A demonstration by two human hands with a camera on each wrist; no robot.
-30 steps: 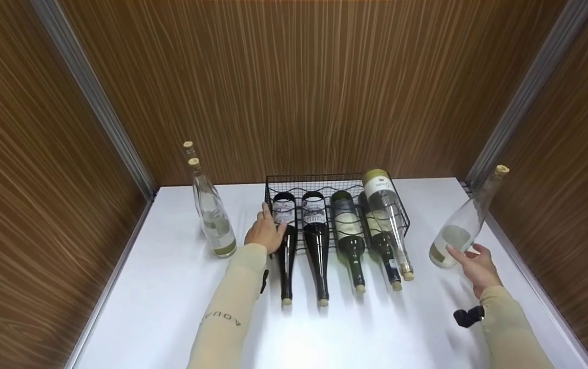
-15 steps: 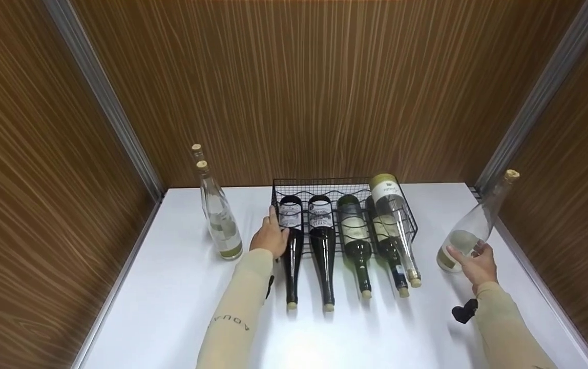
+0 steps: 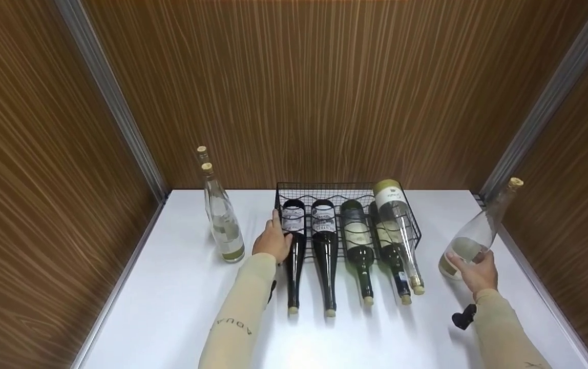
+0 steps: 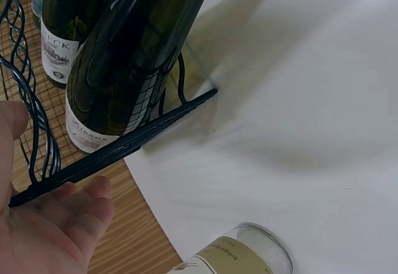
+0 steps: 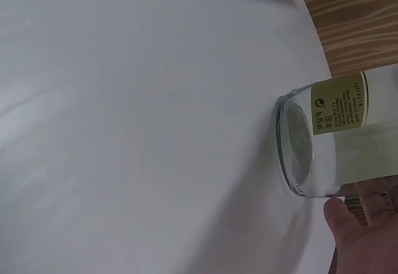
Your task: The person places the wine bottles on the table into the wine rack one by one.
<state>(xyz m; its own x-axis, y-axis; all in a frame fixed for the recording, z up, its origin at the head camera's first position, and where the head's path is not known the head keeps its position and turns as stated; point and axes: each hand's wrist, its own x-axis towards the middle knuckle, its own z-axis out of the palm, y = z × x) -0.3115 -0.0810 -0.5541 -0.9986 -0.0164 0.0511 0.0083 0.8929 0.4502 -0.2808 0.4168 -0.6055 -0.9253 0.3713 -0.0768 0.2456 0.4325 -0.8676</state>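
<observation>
While the person's left grip (image 3: 272, 242) held the left end of a black wire rack (image 3: 319, 193), thumb and fingers on opposite sides of its frame, the right grip (image 3: 478, 271) was curled round the lower body of the lone bottle (image 3: 481, 230) at the right of the worktop (image 3: 355, 343). Whether its base bore on the surface could not be told. Eight bottles showed in all: five in the rack, two at the left, and the held one. Necks toward the person lay two dark bottles (image 3: 326, 256), two green bottles (image 3: 359, 259) and, above the rightmost green one, a gold-based bottle (image 3: 399, 215). The two upright bottles (image 3: 226, 230) stood close together, one mostly behind the other.

The rack sat near the back edge, before the wood-grain panel (image 3: 294, 92); the held bottle stood near the right edge, a strip of white surface parting it from the rack. A wider stretch lay in front of the corks.

A second earlier the right fingers were spread beside the glass; by this moment they had wrapped it. The left grip had stayed at the rack, and the other seven bottles had kept their places.
</observation>
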